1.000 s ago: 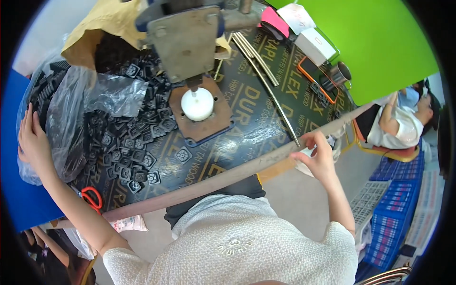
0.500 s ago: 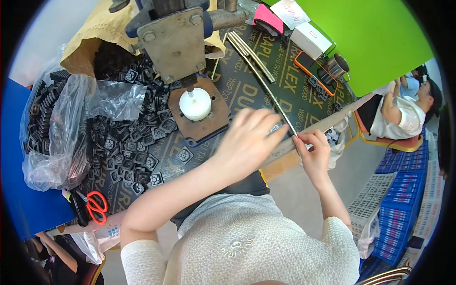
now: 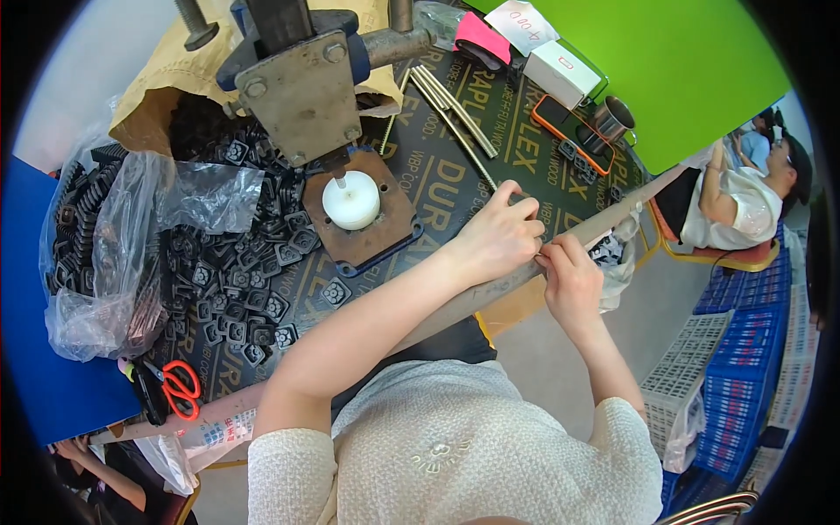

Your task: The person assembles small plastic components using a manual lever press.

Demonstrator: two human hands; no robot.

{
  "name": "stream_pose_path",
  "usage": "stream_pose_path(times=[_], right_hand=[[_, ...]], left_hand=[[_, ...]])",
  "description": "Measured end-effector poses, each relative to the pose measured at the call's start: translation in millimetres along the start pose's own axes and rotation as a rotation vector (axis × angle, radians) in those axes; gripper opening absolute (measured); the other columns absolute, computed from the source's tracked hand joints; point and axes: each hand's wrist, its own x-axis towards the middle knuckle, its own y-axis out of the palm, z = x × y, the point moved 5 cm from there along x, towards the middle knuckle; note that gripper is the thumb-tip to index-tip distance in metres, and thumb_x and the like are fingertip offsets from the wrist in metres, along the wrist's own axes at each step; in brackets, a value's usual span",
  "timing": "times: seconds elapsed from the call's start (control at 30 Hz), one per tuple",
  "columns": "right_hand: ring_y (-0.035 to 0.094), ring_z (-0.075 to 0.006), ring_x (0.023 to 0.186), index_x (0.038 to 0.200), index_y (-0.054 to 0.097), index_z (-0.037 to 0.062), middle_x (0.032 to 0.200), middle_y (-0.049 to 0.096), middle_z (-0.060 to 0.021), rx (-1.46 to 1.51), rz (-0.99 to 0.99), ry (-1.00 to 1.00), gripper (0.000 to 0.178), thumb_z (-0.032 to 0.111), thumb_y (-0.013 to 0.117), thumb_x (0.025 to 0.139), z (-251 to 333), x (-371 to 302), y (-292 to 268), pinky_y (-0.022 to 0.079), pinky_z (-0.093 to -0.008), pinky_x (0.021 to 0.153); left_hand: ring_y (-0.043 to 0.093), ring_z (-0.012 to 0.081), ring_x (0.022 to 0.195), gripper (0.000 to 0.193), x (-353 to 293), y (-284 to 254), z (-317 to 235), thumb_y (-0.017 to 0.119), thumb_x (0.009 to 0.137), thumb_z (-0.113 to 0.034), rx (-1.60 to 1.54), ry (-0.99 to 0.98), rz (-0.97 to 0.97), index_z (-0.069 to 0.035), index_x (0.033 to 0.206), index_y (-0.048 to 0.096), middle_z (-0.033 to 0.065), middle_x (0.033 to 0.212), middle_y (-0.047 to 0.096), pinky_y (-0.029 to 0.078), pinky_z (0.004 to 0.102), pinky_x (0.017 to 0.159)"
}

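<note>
My left hand (image 3: 500, 234) is closed around the near part of a long thin, ridged metal rod (image 3: 477, 161). The rod runs away from the hand toward the back of the table; its near end is hidden by my fingers. Close beside it, at the table's front edge, my right hand (image 3: 575, 278) pinches with thumb and fingertips, nearly touching the left hand. Whatever lies in that pinch is too small or covered to make out. Behind the rod's far part lie several similar metal rods (image 3: 455, 114).
A metal press (image 3: 302, 96) stands over a round white block (image 3: 351, 200) on a brown base plate (image 3: 391, 206). Black square plastic pieces (image 3: 236, 289) are heaped at left, near red-handled scissors (image 3: 181, 390). A phone (image 3: 553, 114) and metal cup (image 3: 614, 120) lie at back right.
My left hand has moved down along the rod and closed on it, next to my right hand. The right hand has shifted slightly down, and the view has moved a little.
</note>
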Motion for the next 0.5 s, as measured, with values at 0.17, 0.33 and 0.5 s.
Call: stream_pose_path(times=[0.17, 0.33, 0.5], right_hand=[[0.054, -0.0230, 0.090, 0.079, 0.058, 0.0081, 0.090, 0.052, -0.0046, -0.338, 0.312, -0.302, 0.008, 0.013, 0.060, 0.073, 15, 21, -16, 0.045, -0.0369, 0.073], [0.055, -0.0289, 0.094, 0.081, 0.063, 0.0027, 0.088, 0.055, -0.0077, 0.079, 0.216, -0.049, 0.013, 0.004, 0.071, 0.071, 17, 64, -52, 0.044, -0.0420, 0.079], [0.055, -0.0276, 0.099, 0.086, 0.070, 0.0055, 0.098, 0.063, -0.0067, 0.356, 0.113, -0.213, 0.017, 0.011, 0.080, 0.074, 67, 107, -22, 0.044, -0.0381, 0.088]], left_hand=[[0.056, 0.0159, 0.092, 0.009, 0, 1, -6, 0.063, 0.069, -0.018, 0.021, 0.013, -0.032, -0.011, 0.065, 0.068, -0.0034, 0.073, 0.059, 0.038, 0.0469, 0.101], [0.055, 0.0194, 0.097, 0.020, -11, -15, -18, 0.061, 0.077, -0.018, 0.087, -0.155, 0.032, -0.012, 0.092, 0.071, -0.0015, 0.079, 0.061, 0.036, 0.0491, 0.102], [0.061, 0.0232, 0.089, 0.011, -37, -102, -30, 0.066, 0.072, -0.016, 0.086, -0.401, 0.612, -0.009, 0.077, 0.073, 0.0069, 0.080, 0.067, 0.045, 0.0385, 0.083]])
